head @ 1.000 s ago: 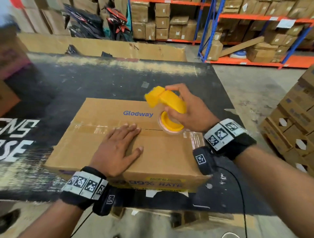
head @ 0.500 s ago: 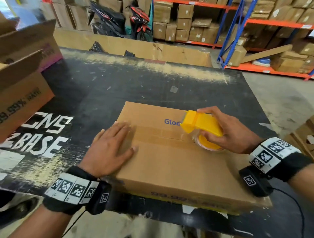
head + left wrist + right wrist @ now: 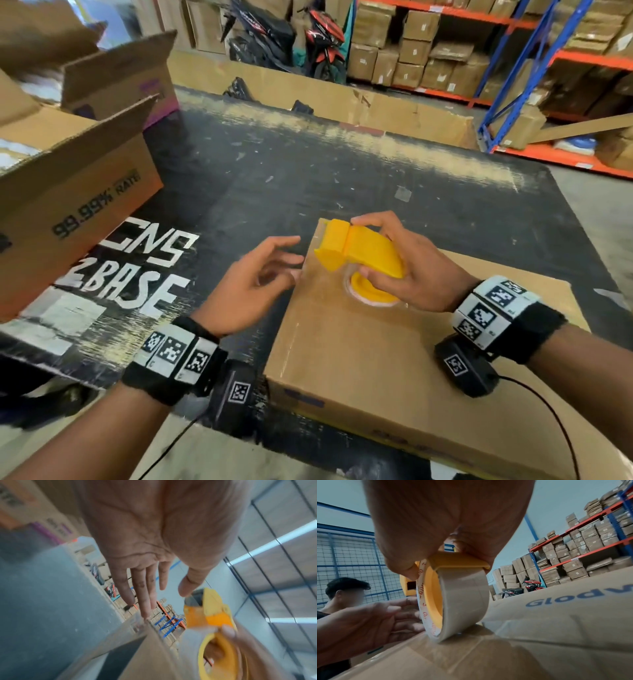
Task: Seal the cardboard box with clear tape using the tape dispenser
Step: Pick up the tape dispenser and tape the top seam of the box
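A closed cardboard box [image 3: 394, 359] printed "Glodway" lies on the black table [image 3: 308, 178]. My right hand [image 3: 411, 270] grips the yellow tape dispenser [image 3: 359, 253] at the box's left end, and its clear tape roll [image 3: 464, 601] touches the box top [image 3: 539, 635] on the taped seam. My left hand [image 3: 253, 284] hovers beside the box's left edge with fingers spread and relaxed, holding nothing. In the left wrist view the left hand's fingers [image 3: 142, 588] reach toward the box corner [image 3: 145, 626], next to the yellow tape dispenser [image 3: 211, 609].
An open cardboard box [image 3: 72, 192] printed "99.99% RATE" stands at the table's left. Flat cardboard [image 3: 342, 99] lines the far edge, with motorbikes [image 3: 291, 37] and shelves of cartons [image 3: 428, 44] behind. Another person [image 3: 342, 596] is seen past the box in the right wrist view.
The right hand has run the dispenser leftward along the seam to the box's left end. The left hand has lifted off the box top and now hovers beside the left edge.
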